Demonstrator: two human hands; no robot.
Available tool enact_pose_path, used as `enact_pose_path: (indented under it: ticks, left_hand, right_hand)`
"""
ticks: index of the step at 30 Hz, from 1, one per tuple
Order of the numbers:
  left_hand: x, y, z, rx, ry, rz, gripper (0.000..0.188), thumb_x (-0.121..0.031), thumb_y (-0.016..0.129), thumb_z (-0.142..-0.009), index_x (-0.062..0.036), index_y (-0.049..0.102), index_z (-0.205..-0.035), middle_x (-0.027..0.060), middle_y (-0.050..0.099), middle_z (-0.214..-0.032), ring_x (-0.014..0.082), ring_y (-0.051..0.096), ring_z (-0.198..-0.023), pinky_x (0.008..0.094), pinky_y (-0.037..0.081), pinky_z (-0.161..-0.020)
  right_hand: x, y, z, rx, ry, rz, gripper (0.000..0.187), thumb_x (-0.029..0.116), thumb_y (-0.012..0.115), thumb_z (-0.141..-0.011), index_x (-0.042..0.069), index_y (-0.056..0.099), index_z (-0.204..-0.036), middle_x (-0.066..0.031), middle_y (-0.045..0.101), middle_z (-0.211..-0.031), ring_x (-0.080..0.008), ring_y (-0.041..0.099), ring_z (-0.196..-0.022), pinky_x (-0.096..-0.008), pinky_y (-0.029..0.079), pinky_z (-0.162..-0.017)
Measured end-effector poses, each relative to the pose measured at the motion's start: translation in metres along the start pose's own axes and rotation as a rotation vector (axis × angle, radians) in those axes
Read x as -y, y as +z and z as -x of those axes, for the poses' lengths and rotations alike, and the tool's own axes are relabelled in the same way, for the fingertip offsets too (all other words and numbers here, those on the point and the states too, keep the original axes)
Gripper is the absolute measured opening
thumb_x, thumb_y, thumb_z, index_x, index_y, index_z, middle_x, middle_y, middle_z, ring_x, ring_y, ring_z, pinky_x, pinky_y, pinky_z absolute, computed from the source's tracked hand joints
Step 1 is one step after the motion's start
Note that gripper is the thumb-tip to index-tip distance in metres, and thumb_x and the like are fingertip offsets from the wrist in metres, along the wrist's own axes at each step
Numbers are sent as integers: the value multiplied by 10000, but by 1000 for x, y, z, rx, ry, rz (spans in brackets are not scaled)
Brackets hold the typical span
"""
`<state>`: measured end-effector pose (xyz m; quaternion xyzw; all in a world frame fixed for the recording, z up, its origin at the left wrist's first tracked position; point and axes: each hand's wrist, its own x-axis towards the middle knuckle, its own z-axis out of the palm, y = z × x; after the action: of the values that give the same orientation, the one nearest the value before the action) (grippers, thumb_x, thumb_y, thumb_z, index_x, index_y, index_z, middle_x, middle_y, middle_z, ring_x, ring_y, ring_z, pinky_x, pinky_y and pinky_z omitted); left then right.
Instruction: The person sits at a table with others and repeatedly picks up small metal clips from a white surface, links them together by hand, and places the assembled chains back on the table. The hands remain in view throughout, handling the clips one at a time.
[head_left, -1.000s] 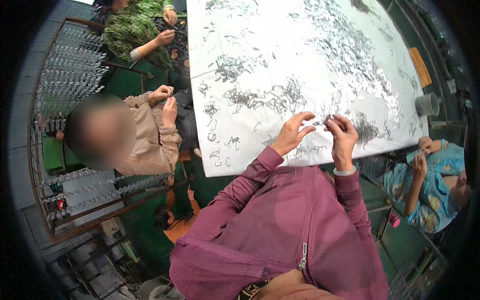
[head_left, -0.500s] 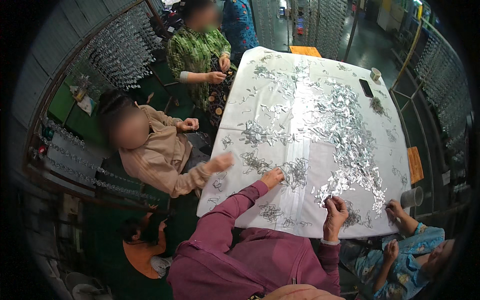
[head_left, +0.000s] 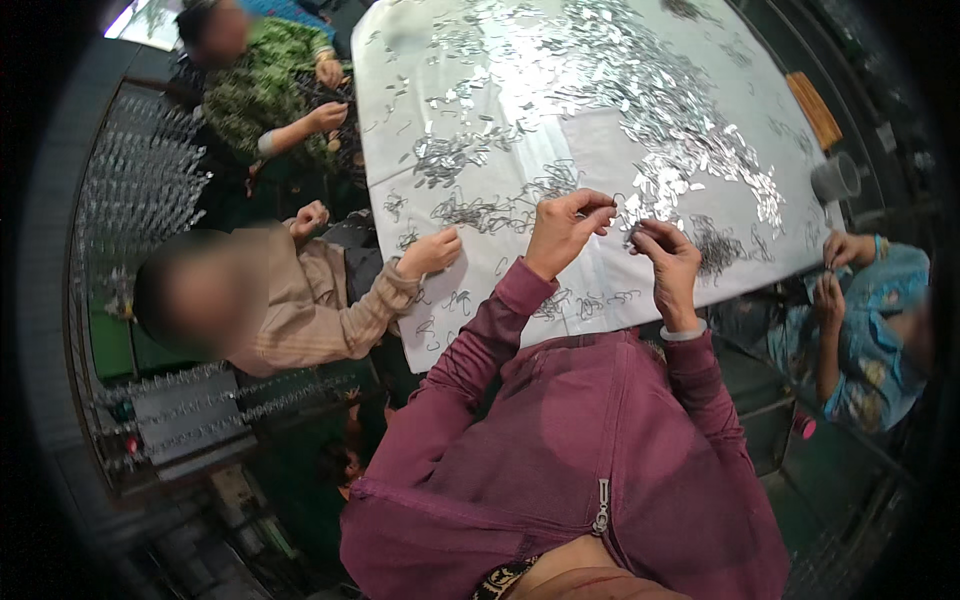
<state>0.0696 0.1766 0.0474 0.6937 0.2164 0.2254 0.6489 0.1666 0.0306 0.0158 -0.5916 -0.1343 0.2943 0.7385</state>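
My left hand (head_left: pixel 562 234) is raised over the white-covered table (head_left: pixel 592 142), its thumb and fingertips pinching a small bent wire hook (head_left: pixel 616 202). Close beside it, my right hand (head_left: pixel 672 268) pinches a small metal piece (head_left: pixel 631 238), mostly hidden by the fingers. The hook and the piece are a short gap apart. Beyond both hands spreads a heap of flat shiny metal strips (head_left: pixel 650 100). To the right of my right hand is a tangle of wire hooks (head_left: pixel 717 250). More hooks (head_left: pixel 590 305) lie near the table's front edge, below my hands.
At the left edge, a co-worker's hand (head_left: pixel 432 252) reaches onto the table by another hook pile (head_left: pixel 485 214). Another person's hands (head_left: pixel 840 250) are at the right corner, near a clear plastic cup (head_left: pixel 836 180). An orange-brown stool (head_left: pixel 814 110) stands beyond the right edge.
My left hand has left the hook pile and come right, now holding a wire hook beside my right hand. The view has tilted downward. The right-hand co-worker's hands have come together.
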Motion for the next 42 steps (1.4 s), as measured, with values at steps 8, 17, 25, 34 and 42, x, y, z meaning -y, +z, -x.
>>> enact_pose_path:
  ticks: [8,17,25,34,42]
  left_hand:
    - [0,20,4,114,69,-105,92,-66,675,-814,8,658,-867,40,650,-865,97,600,-784,232,488,-690]
    - [16,36,14,-149,86,90,123,-62,623,-855,25,601,-940,65,659,-843,116,631,-784,261,508,-697]
    - [20,13,15,-245,187,-144,106,-50,652,-814,-10,636,-911,64,664,-849,113,624,-819,279,497,-748]
    - [14,9,34,-254,129,-88,142,-95,652,-827,7,603,-913,89,659,-818,141,635,-774,278,484,-699]
    - [9,8,35,-215,188,-77,129,-80,648,-819,4,612,-912,97,663,-832,163,638,-778,290,488,-694]
  right_hand:
    - [7,-1,6,-21,-56,12,187,-33,654,-784,-42,655,-971,-84,664,-870,-130,621,-733,-233,502,-667]
    - [7,4,0,11,-151,143,187,-18,639,-814,-31,659,-999,-67,668,-879,-103,617,-715,-222,500,-649]
    - [-108,-83,-74,196,-338,1095,181,106,623,-757,-36,626,-869,-212,627,-790,-372,598,-744,-437,452,-657]
    - [-156,-97,-101,406,-425,1263,245,6,696,-618,-29,536,-800,-196,574,-765,-379,559,-740,-453,438,-671]
    - [-146,-89,-118,412,-399,1273,133,-70,560,-642,-52,555,-774,-222,594,-668,-361,620,-669,-409,481,-623]
